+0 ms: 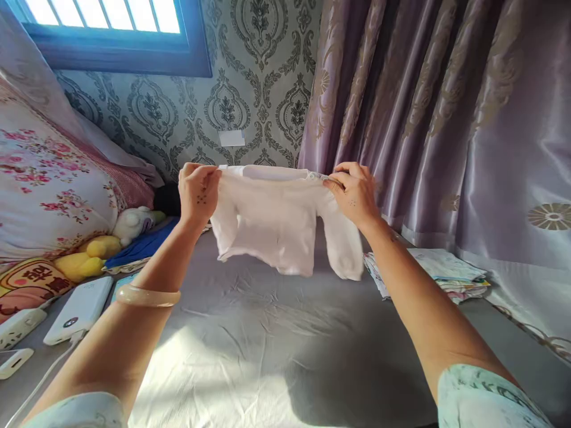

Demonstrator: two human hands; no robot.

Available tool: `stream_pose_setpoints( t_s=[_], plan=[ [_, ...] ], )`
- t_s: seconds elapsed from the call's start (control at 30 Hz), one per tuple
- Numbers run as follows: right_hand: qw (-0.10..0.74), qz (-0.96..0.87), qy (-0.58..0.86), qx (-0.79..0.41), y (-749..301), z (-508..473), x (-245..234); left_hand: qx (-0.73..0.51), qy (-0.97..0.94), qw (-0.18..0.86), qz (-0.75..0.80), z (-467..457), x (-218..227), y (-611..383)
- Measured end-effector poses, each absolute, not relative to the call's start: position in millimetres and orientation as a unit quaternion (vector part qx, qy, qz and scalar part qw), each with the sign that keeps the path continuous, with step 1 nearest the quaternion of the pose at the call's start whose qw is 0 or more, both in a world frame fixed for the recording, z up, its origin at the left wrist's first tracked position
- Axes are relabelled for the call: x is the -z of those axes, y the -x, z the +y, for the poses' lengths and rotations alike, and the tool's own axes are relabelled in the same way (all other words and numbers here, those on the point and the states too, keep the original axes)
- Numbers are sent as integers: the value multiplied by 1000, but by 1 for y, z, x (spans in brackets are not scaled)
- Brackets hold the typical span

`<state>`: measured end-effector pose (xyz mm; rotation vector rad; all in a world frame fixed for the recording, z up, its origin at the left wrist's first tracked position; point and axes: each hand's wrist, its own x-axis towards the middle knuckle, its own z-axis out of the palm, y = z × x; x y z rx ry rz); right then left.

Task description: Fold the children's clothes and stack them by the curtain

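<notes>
Cloth is held up in the middle of the view: a white garment point(272, 229), small and long-sleeved, is spread by its shoulders above the bed point(250, 345). The left hand point(198, 193) is placed at nine o'clock of the garment. Its grip is closed on the shoulder edge, with the fingers point(209, 175) curled over the fabric. The right hand point(354, 193) is placed at three o'clock, and its grip is pinched together on the opposite shoulder, beside the neckline. The garment is hung clear of the bed; no part of it is seen touching the grey surface, and a sleeve is left drooping below each hand. A pale bangle point(148, 295) is worn on the left forearm.

A stack of folded clothes point(446, 276) is laid on the bed at four o'clock of the garment, near the right forearm and partly hidden by it. At eight o'clock, near the left edge of the view, a white power bank point(80, 309) is laid, and smaller white devices point(20, 327) are seen just beside it. A yellow plush toy point(87, 261) and a white plush toy point(134, 221) are set at nine o'clock, against a floral pillow point(44, 190). A purple curtain point(446, 119) is hung at two o'clock. Patterned wallpaper point(250, 77) is seen at twelve o'clock, and a window point(111, 30) is set at eleven o'clock.
</notes>
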<state>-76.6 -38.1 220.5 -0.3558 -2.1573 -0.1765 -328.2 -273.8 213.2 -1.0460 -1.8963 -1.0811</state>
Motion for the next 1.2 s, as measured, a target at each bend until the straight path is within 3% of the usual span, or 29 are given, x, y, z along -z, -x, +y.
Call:
stream_pose_setpoints(
  t_s=[0.2,0.33,0.63,0.93,1.2],
  plan=[
    [488,-849,188,72,87,-29,-217,423,427,317,-733,-260,-214,324],
    [448,-867,213,40,94,-25,-211,426,399,275,-764,-249,-210,326],
    [419,-861,281,-72,104,-12,-209,517,408,187,-729,-230,-198,342],
    [436,-853,264,-112,110,-15,-202,611,386,107,-683,-228,-191,332],
    [456,-856,219,-107,111,-21,-198,603,401,132,-677,-238,-184,329]
  ],
)
